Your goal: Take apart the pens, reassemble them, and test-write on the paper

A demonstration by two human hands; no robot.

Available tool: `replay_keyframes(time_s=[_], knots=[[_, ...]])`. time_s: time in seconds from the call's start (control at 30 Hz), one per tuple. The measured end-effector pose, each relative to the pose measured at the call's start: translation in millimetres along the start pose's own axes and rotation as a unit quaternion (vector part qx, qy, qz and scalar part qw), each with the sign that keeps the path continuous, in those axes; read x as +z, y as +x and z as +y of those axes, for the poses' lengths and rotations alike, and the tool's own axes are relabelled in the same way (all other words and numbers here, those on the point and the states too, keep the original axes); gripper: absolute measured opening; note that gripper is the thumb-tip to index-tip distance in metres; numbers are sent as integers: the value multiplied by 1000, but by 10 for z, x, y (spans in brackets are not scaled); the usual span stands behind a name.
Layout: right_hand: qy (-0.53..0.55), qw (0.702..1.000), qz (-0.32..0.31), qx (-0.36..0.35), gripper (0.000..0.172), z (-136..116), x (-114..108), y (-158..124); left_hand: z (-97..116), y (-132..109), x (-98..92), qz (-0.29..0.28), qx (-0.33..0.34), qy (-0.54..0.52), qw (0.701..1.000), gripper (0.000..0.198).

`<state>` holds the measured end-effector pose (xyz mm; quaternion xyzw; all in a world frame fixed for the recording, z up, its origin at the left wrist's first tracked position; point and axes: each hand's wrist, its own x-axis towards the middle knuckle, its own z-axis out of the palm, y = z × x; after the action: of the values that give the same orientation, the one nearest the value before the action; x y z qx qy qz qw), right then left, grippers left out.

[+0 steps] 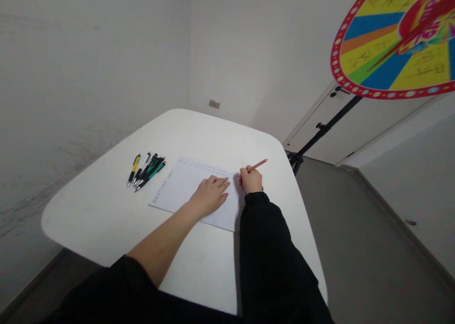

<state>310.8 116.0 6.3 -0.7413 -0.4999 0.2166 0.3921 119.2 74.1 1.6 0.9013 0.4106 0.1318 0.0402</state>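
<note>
A white paper pad lies on the white table, with faint handwriting along its top and more letters down its left side. My left hand rests flat on the middle of the sheet, fingers stretched out toward the right. At the sheet's right edge, my right hand is closed around a reddish pencil, whose upper end leans up to the right. Its tip is hidden by the fingers. Left of the pad lies a bunch of black and green pens, with a yellow pen beside them.
The white table has rounded corners and stands near the walls. A colourful prize wheel on a black stand rises at the upper right, beyond the table's right edge. Grey floor extends to the right.
</note>
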Motion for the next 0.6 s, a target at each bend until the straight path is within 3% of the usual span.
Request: replay_keyframes(time_s=[0.3,0.47,0.6], knots=[[44,991,106,-73,43,-236,-121,-27,18,-15,-31,1,-2,-7,1000,43],[110,983,130,-71,37,-237,-168,-139,9,-10,-7,6,-1,-13,1000,43],[174,975,117,-71,93,-92,-285,-295,5,-6,3,10,-1,-15,1000,42]])
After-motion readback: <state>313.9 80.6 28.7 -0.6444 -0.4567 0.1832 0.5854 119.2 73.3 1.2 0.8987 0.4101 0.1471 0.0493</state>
